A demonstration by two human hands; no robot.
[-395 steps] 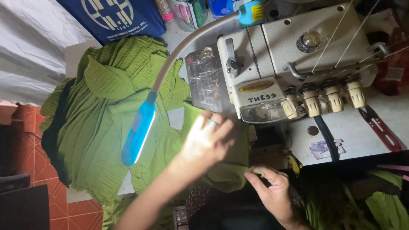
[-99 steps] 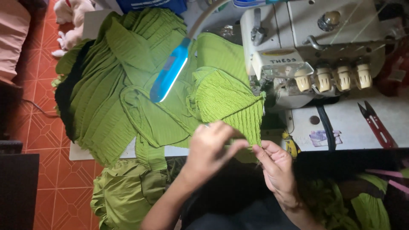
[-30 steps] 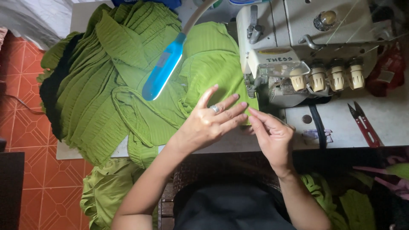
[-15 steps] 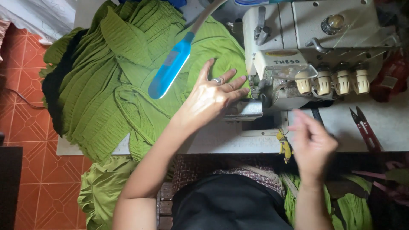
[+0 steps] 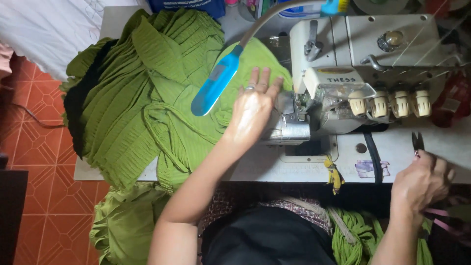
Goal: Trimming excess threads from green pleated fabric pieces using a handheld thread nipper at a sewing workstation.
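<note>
Meanwhile, left hand (image 5: pixel 252 110) spread flat, fingers wide, pinning ribbed green pleated fabric (image 5: pixel 147 93) just left of white overlock sewing machine (image 5: pixel 363 73), prob. to steady it; right hand (image 5: pixel 422 184) closed round small dark thread snips (image 5: pixel 417 143), below machine's right end.

We see a pale oval label (image 5: pixel 340 79) on the sewing machine (image 5: pixel 373 54) front, a small purple-white sticker (image 5: pixel 371 168) on the counter (image 5: pixel 304 167), and a blue printed bag (image 5: pixel 186 5) at the top edge.
</note>
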